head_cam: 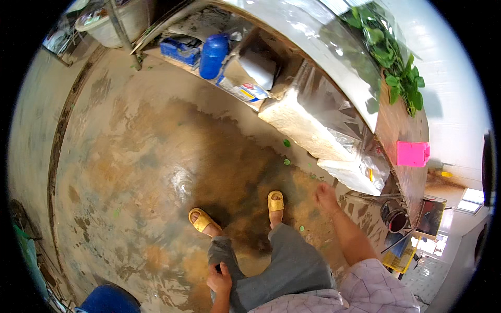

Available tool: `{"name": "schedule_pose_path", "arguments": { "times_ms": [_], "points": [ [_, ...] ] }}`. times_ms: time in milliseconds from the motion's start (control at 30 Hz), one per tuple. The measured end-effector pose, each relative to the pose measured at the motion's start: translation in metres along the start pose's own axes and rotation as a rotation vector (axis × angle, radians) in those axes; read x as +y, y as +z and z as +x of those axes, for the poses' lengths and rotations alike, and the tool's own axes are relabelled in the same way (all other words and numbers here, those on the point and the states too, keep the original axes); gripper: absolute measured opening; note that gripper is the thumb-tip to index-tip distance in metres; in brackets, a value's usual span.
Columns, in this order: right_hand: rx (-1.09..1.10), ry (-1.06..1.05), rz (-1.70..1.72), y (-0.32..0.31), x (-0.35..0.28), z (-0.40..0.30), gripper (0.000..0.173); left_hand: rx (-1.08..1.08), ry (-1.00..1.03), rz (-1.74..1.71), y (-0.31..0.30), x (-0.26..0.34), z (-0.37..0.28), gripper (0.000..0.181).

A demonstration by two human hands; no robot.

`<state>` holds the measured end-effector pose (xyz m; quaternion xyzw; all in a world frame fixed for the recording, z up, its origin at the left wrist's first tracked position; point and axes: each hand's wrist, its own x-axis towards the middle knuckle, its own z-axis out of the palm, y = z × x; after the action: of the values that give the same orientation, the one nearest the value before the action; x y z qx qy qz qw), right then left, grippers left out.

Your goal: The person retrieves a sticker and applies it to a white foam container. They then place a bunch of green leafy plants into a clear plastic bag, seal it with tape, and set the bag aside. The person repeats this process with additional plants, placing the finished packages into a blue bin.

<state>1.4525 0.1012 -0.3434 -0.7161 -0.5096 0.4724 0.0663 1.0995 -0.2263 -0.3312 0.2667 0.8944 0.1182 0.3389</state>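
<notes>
My left hand (220, 278) is beside the leg of my grey trousers (289, 270), its fingers curled. A small dark patch shows between thumb and fingers; whether it is a held object cannot be told. My right hand (327, 196) hangs over the floor at the right, fingers curled in and slightly blurred, with nothing visible in it. Close to it, on the low shelf, is a white block-like package (352, 174) under clear plastic. My feet, in yellow slippers (275, 201), stand apart on the wet, stained floor (156, 156).
Ahead, the low shelf holds a blue plastic container (214, 56) and an opened carton (248, 78). Leafy greens (395, 66) and a pink plastic item (413, 153) lie on the tabletop above. A dark pot (395, 221) is at right, a blue rounded object (107, 300) at lower left.
</notes>
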Motion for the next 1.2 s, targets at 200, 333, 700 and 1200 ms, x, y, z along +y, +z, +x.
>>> {"name": "schedule_pose_path", "arguments": {
  "times_ms": [200,333,700,1200],
  "points": [
    [0.488,-0.317,-0.036,-0.092,-0.029,0.116,0.021,0.076,0.046,0.029,0.042,0.012,-0.043,0.032],
    [0.749,-0.659,-1.371,-0.149,-0.032,0.174,0.038,0.090,0.019,0.121,0.073,0.030,-0.064,0.031],
    [0.418,-0.447,-0.985,-0.220,0.035,0.265,0.029,0.128,-0.031,0.143,0.134,0.062,-0.108,0.031],
    [0.276,-0.114,-0.232,-0.314,0.233,0.109,0.026,-0.285,0.086,0.192,0.169,0.102,-0.158,0.029]
  ]
}}
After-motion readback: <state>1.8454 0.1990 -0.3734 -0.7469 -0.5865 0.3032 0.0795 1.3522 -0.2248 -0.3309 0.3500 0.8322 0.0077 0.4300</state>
